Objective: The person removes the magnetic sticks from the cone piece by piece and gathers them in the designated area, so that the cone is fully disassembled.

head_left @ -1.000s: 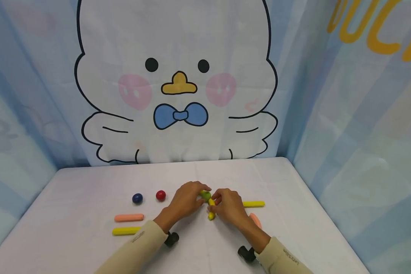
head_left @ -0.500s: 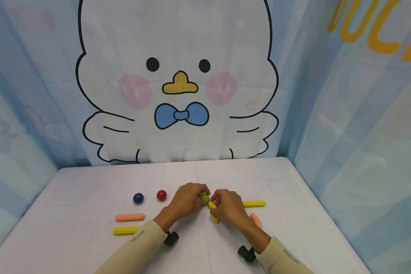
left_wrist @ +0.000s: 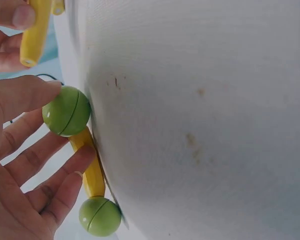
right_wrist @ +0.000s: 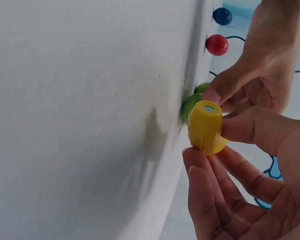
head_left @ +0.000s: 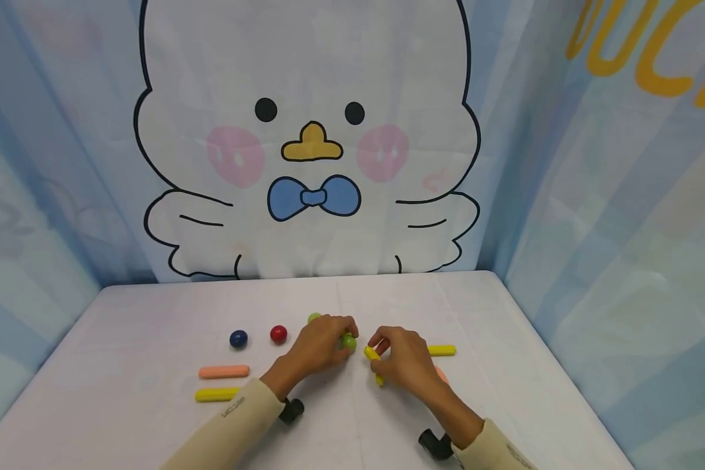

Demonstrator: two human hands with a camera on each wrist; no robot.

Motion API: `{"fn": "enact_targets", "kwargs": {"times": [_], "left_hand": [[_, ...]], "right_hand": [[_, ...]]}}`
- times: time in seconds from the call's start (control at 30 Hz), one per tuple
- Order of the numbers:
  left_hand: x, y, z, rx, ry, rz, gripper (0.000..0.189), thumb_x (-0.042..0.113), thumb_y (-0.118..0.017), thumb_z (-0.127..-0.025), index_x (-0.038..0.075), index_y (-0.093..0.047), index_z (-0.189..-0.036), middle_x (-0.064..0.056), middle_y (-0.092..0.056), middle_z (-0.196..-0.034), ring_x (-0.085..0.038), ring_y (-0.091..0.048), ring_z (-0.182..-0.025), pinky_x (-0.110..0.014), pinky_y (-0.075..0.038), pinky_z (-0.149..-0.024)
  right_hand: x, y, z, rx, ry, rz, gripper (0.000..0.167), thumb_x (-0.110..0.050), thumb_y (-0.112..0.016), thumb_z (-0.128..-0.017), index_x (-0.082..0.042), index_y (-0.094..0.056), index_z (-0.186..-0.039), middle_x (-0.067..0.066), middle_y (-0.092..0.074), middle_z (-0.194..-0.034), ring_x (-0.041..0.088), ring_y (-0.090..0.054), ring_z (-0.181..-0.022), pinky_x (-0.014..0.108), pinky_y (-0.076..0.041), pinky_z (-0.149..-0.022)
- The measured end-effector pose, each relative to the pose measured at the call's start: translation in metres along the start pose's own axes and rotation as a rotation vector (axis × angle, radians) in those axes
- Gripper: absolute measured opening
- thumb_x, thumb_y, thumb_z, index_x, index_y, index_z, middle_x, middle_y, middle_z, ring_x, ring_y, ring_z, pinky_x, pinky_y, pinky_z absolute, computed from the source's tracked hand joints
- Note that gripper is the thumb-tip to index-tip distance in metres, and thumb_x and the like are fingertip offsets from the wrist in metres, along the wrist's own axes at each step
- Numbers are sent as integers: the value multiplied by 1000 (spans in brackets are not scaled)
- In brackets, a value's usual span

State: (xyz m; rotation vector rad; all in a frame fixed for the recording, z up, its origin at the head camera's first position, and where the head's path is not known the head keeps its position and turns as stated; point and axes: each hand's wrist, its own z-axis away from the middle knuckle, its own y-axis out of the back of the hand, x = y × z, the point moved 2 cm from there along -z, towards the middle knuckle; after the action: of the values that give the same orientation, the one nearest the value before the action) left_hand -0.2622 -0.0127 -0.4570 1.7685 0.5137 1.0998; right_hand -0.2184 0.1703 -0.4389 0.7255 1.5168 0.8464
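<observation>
Near the table's middle, my left hand [head_left: 318, 343] holds a green ball [left_wrist: 66, 111] between thumb and fingers. This ball joins one end of a yellow stick [left_wrist: 94, 175]; a second green ball [left_wrist: 100, 216] sits at the stick's other end, and some of my fingers touch the stick. To the right, apart from them, my right hand [head_left: 407, 358] pinches a short yellow rod [right_wrist: 206, 127] between thumb and fingertips. That rod seems bent and shows a small round metallic spot in its end. Fingers hide part of it.
On the white table [head_left: 153, 326] lie a blue ball [head_left: 238, 339], a red ball [head_left: 279, 335], an orange stick [head_left: 224, 371] and a yellow stick [head_left: 216, 394] at left. Beyond my right hand lie another yellow stick [head_left: 442, 350] and a partly hidden orange piece [head_left: 442, 374].
The yellow rod, at first against the green ball, has come away from it to the right with my right hand. My left hand has shifted slightly left with the green ball.
</observation>
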Motion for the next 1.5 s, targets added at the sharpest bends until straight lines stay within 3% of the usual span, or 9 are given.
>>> {"fn": "enact_targets", "kwargs": {"times": [0.37,0.67,0.97,1.27,1.5], "left_hand": [[-1,-1,2,34,-10,1,22,22,-88,-88,20,-74,-105,6,-75,-102,-14,-59,-89,-35,-55,-87],[-2,-4,4,58,-34,4,19,24,-88,-88,20,-74,-101,6,-75,-97,-12,-60,-87,-31,-54,-83],[-1,-4,6,71,-44,9,22,21,-88,-89,18,-76,-106,5,-78,-102,-11,-62,-89,-31,-57,-85],[0,-5,8,111,-101,10,31,16,-87,-89,16,-76,-118,1,-80,-114,-16,-71,-101,-39,-60,-93],[1,-6,9,105,-85,25,36,12,-87,-89,18,-73,-123,-1,-78,-119,-19,-69,-104,-43,-59,-96]], "right_hand": [[13,18,13,38,-73,-6,24,-11,-89,-81,-20,-78,-99,-5,-72,-88,16,-60,-86,37,-51,-77],[32,36,22,91,-138,-10,25,-11,-89,-81,-21,-79,-102,-5,-74,-91,20,-65,-95,44,-54,-87],[55,54,31,98,-170,12,26,-14,-89,-81,-20,-80,-104,-4,-74,-92,20,-65,-94,39,-51,-81],[73,72,42,104,-165,35,28,-10,-86,-83,-15,-80,-110,1,-75,-95,17,-58,-75,31,-45,-65],[91,81,48,113,-210,66,30,-11,-86,-83,-13,-79,-112,2,-77,-96,18,-61,-79,32,-45,-67]]}}
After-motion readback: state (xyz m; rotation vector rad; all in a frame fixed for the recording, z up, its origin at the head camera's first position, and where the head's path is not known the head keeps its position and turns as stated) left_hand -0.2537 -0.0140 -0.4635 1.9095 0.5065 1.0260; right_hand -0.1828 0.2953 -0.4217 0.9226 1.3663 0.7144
